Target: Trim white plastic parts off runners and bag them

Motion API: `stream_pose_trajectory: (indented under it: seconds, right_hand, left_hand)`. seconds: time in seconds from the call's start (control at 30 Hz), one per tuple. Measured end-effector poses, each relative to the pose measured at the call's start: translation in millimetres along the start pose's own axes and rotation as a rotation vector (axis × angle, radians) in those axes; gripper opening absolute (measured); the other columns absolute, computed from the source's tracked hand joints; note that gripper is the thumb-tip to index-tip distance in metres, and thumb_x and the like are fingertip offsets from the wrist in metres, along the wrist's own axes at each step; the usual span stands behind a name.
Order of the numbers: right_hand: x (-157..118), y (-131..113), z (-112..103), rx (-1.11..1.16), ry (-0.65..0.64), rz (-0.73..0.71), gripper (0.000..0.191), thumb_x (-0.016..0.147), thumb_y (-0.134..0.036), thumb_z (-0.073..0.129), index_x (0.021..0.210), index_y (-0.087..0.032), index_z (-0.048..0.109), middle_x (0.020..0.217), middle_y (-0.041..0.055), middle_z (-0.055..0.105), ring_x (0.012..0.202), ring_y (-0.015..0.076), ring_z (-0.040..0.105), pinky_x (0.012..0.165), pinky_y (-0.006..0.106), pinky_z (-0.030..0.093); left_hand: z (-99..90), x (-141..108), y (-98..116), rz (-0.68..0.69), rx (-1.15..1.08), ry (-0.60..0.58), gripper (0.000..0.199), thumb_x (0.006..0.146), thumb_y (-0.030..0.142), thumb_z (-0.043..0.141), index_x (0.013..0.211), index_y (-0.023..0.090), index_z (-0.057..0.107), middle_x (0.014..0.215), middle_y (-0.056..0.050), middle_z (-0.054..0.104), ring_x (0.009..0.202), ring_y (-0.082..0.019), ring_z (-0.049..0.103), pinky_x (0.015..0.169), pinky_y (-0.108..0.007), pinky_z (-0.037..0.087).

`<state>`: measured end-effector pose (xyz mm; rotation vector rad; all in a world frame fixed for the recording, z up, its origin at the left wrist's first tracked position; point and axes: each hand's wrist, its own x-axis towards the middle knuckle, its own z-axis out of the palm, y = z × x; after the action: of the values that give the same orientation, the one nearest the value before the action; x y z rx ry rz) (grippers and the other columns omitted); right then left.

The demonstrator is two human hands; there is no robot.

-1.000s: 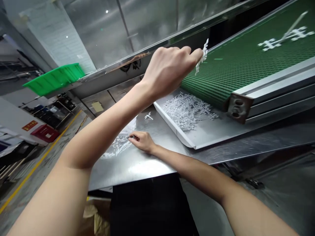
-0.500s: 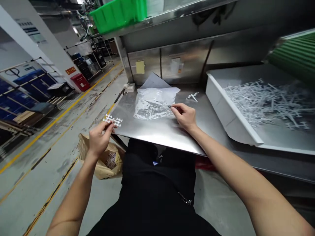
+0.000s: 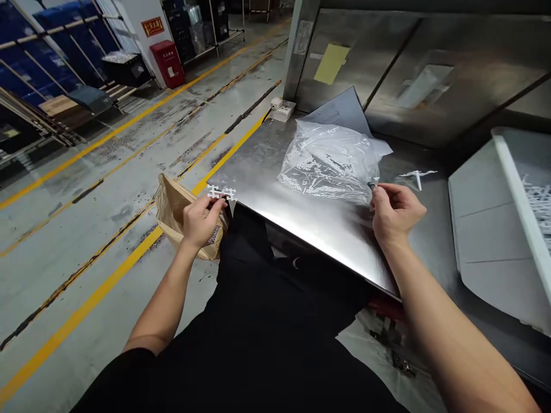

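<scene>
My left hand (image 3: 200,222) pinches a small white branched plastic piece (image 3: 221,193) just off the table's left corner, above a brown paper bag (image 3: 172,201). Over the metal table (image 3: 267,172), my right hand (image 3: 395,215) is closed on a small dark object (image 3: 371,185) whose shape is too small to make out. Its fingertips are at the right edge of a clear plastic bag (image 3: 331,160) with white pieces inside. Behind my right hand lies another white branched piece (image 3: 417,175).
A white tray (image 3: 482,201) of white pieces stands at the right. Paper sheets (image 3: 340,112) lie under the clear bag's far side, with a white socket box (image 3: 282,109) near the far left corner. A red box (image 3: 167,63) stands farther off.
The view has turned left and down. My left hand, still holding the white piece, is nearer the table corner and the paper bag. My right hand remains beside the clear bag.
</scene>
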<state>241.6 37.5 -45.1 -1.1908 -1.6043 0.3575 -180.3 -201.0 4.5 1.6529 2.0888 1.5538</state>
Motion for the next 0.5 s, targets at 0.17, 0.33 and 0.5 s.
stream_pose_trajectory:
  seconds: [0.17,0.33,0.5]
  right_hand:
    - [-0.3,-10.6,-1.8,0.099,0.070,0.093,0.028,0.097,-0.052,0.071,0.104,-0.026,0.078,0.072,0.0099,0.067,0.056,0.0265,0.057,0.057,0.044,0.044]
    - [-2.7,-15.2,-3.9,0.104,0.043,0.126,0.029,0.096,-0.053,0.074,0.105,-0.026,0.082,0.074,0.0094,0.070,0.057,0.0255,0.058,0.058,0.044,0.045]
    - [-4.2,-11.6,-5.0,0.130,0.062,0.100,0.032,0.095,-0.053,0.076,0.104,-0.022,0.083,0.071,0.0040,0.070,0.053,0.0200,0.059,0.055,0.037,0.046]
  left_hand:
    - [35.9,30.4,21.9,0.125,-0.064,-0.073,0.026,0.109,0.039,0.066,0.095,0.020,0.077,0.090,-0.005,0.083,0.075,-0.016,0.077,0.079,-0.028,0.061]
    - [87.7,47.1,21.4,0.152,-0.091,-0.191,0.024,0.110,0.035,0.064,0.097,0.020,0.076,0.088,-0.005,0.082,0.075,-0.016,0.075,0.079,-0.028,0.058]
    - [125.9,33.9,21.1,0.233,-0.110,-0.213,0.026,0.113,0.034,0.063,0.096,0.020,0.077,0.084,-0.005,0.081,0.076,-0.017,0.076,0.076,-0.028,0.057]
